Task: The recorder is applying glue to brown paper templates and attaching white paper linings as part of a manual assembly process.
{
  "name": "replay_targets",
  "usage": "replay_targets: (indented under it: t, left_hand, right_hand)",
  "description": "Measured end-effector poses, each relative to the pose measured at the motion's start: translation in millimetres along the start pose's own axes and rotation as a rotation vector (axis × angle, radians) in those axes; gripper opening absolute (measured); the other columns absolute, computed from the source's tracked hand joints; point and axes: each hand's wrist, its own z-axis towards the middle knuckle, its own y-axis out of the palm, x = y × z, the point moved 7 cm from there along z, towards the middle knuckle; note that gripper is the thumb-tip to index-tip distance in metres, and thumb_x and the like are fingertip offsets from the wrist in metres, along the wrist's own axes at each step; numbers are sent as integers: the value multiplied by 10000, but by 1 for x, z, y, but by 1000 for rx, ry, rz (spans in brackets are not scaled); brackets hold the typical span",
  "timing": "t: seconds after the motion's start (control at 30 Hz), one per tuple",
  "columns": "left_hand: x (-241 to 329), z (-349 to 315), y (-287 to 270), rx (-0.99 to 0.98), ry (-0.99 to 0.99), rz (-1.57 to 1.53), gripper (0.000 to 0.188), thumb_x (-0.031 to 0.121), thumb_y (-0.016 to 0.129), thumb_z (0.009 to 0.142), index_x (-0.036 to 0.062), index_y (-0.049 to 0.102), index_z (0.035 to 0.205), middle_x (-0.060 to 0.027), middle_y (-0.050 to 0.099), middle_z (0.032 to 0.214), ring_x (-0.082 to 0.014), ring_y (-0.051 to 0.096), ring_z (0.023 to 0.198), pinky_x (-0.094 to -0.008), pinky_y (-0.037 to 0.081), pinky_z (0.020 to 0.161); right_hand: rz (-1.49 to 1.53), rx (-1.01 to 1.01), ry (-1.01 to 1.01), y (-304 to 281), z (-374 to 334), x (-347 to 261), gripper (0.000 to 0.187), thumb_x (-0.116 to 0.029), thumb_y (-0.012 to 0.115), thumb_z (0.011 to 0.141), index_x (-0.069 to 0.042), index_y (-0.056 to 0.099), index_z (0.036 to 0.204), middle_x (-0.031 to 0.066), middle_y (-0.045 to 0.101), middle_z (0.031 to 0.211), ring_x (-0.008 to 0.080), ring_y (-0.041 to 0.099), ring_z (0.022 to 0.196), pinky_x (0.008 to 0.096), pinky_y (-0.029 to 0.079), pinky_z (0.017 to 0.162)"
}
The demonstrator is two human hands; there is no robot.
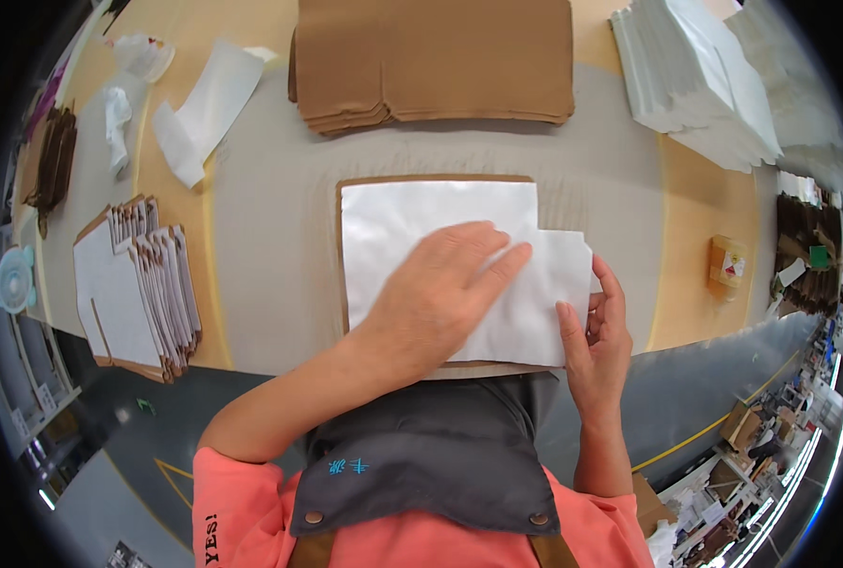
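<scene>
A white cut sheet [384, 222] with a stepped upper right corner lies on a brown piece [341, 204], whose edge shows along the left, top and bottom. My left hand [431, 293] rests flat on the middle of the white sheet, its fingers stretched toward the upper right. At the sheet's right edge is my right hand [597, 336], with its thumb on top and its fingers curled round the edge. What the right fingertips touch underneath is partly hidden.
A stack of brown pieces [440, 62] lies at the far middle. White sheets [691, 80] are piled at far right. A stack of white-faced pieces with brown edges [123, 298] sits at left, near the table edge. A small yellowish container [724, 265] stands right; white scraps [213, 104] lie far left.
</scene>
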Motion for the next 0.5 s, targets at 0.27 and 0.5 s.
replay_targets:
  t: [0.27,0.5]
  left_hand:
    - [10,16,44,-136,244,31,410,81,572,834,-4,621,1232,-149,573,1269,-306,538,1221,-447,447,1066]
    - [9,12,46,-190,241,34,413,98,563,850,22,620,1253,-149,549,1307,-306,511,1252,-449,430,1082]
  right_hand:
    - [-9,-2,85,-6,0,12,528,-66,668,931,-20,443,1406,11,577,792,42,477,573,201,388,518]
    - [-30,-20,114,-4,1,15,523,-53,681,914,-16,454,1385,14,574,780,42,474,566,205,389,514]
